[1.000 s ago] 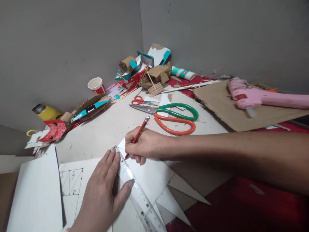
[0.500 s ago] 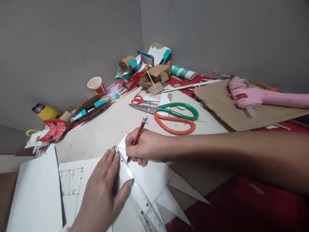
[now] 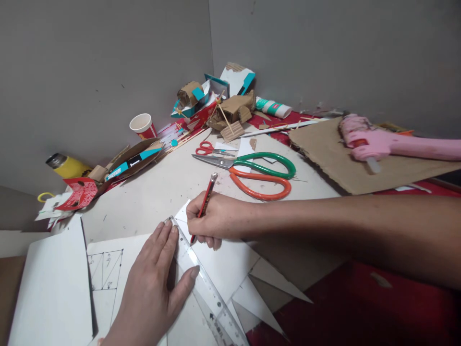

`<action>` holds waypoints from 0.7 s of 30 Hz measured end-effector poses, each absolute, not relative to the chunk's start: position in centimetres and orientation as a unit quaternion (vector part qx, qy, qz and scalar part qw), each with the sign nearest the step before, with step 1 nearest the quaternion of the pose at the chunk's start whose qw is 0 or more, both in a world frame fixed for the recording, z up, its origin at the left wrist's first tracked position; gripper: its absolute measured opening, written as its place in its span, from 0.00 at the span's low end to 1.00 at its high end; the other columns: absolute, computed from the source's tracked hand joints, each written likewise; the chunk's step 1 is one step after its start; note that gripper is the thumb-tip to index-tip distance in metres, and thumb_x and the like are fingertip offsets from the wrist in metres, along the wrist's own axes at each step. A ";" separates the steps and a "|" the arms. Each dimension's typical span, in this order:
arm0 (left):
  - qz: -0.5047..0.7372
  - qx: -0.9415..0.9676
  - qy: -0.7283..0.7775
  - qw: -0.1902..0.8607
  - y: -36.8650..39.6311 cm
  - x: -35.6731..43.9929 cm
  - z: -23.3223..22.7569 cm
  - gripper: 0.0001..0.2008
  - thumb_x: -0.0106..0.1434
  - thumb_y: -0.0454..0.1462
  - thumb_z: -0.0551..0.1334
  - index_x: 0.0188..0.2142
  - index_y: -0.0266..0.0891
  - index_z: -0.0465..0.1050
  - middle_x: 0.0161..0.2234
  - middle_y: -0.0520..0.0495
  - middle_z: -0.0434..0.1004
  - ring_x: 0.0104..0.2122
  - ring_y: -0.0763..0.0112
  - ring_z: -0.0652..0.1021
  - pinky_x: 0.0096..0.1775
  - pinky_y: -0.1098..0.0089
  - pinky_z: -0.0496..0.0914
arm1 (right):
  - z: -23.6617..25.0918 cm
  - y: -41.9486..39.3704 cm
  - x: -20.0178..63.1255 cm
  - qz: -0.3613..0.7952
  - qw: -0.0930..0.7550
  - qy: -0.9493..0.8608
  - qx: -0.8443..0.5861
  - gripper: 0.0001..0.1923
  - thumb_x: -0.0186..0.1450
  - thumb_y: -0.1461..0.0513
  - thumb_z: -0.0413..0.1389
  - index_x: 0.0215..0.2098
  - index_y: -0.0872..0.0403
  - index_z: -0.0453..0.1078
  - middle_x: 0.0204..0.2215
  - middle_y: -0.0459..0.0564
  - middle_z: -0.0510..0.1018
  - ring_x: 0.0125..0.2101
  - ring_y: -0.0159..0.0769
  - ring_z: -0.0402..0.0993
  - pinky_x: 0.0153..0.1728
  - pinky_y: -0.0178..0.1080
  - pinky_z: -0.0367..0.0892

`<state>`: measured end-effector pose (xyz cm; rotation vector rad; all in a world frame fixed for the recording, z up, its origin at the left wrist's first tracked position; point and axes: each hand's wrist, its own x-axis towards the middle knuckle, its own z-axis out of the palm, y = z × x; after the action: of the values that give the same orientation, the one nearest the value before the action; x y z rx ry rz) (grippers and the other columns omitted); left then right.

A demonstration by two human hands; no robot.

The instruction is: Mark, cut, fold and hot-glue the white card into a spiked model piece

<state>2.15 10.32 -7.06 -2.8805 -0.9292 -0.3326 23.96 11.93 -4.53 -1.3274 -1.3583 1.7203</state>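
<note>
Gripping a slim red pencil (image 3: 204,203) between thumb and closed fingers, the right hand (image 3: 213,218) sets its tip on the white cut cardboard sheet (image 3: 219,262) just beside the edge of a clear plastic ruler (image 3: 205,288). The pencil is red with dark lettering too small to read and a metal cap at its top end. The left hand (image 3: 151,288) lies flat, fingers together and thumb spread, pressing on the ruler and the sheet. The sheet bears a pencilled grid of triangles (image 3: 104,271) with unreadable marks; printed scale figures on the ruler are blurred.
</note>
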 end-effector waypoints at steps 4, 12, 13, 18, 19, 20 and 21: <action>-0.105 -0.944 -0.309 0.043 10.3 2.0 -7.1 0.31 0.65 0.43 0.59 0.63 0.32 0.57 0.62 0.31 0.64 0.61 0.49 0.66 0.53 0.47 0.71 | -4.5 11.9 24.0 0.643 0.299 -0.501 -0.496 0.10 0.54 0.71 0.51 0.17 0.56 0.63 0.12 0.40 0.68 0.12 0.26 0.65 0.13 0.27 0.65; -0.145 -0.943 -0.296 0.044 10.6 0.9 -7.2 0.28 0.64 0.41 0.62 0.60 0.33 0.62 0.58 0.33 0.70 0.58 0.51 0.69 0.54 0.46 0.70 | -4.5 12.4 24.3 0.645 0.392 -0.448 -0.480 0.11 0.60 0.71 0.51 0.20 0.57 0.65 0.13 0.42 0.70 0.12 0.26 0.66 0.12 0.27 0.63; -0.146 -0.943 -0.297 0.044 10.5 0.8 -7.2 0.27 0.63 0.40 0.62 0.60 0.33 0.62 0.57 0.33 0.71 0.57 0.51 0.70 0.53 0.47 0.70 | -4.5 12.5 24.3 0.646 0.402 -0.443 -0.474 0.10 0.61 0.70 0.50 0.22 0.58 0.66 0.14 0.43 0.71 0.12 0.27 0.67 0.12 0.27 0.64; -0.135 -0.930 -0.340 0.027 10.3 1.0 -7.0 0.29 0.64 0.40 0.61 0.63 0.35 0.58 0.62 0.31 0.63 0.61 0.49 0.65 0.55 0.46 0.68 | -5.0 12.5 24.4 0.628 0.456 -0.444 -0.448 0.13 0.71 0.61 0.46 0.35 0.58 0.70 0.20 0.46 0.75 0.17 0.30 0.73 0.14 0.29 0.68; -0.125 -0.927 -0.354 0.017 10.3 1.0 -7.0 0.30 0.65 0.40 0.60 0.64 0.37 0.56 0.63 0.31 0.61 0.62 0.48 0.63 0.55 0.45 0.67 | -5.1 12.4 24.4 0.625 0.462 -0.445 -0.445 0.14 0.72 0.59 0.45 0.37 0.58 0.69 0.20 0.47 0.76 0.17 0.30 0.73 0.15 0.29 0.68; -0.116 -0.923 -0.367 0.005 10.4 1.1 -7.1 0.31 0.65 0.41 0.60 0.65 0.38 0.55 0.64 0.32 0.59 0.62 0.47 0.62 0.56 0.44 0.66 | -5.2 12.4 24.4 0.623 0.466 -0.445 -0.443 0.15 0.72 0.58 0.45 0.38 0.58 0.69 0.20 0.48 0.76 0.17 0.30 0.73 0.15 0.29 0.68; -0.113 -0.919 -0.377 -0.011 10.5 1.1 -7.1 0.31 0.65 0.42 0.60 0.65 0.39 0.53 0.63 0.32 0.60 0.62 0.48 0.62 0.55 0.44 0.66 | -5.3 12.4 24.3 0.621 0.470 -0.445 -0.442 0.15 0.73 0.58 0.45 0.39 0.58 0.69 0.21 0.48 0.77 0.17 0.30 0.73 0.15 0.29 0.68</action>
<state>1.06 10.45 -7.07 -2.9092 -1.1924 -0.3568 24.33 12.42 -5.28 -1.0820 -1.0914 1.5227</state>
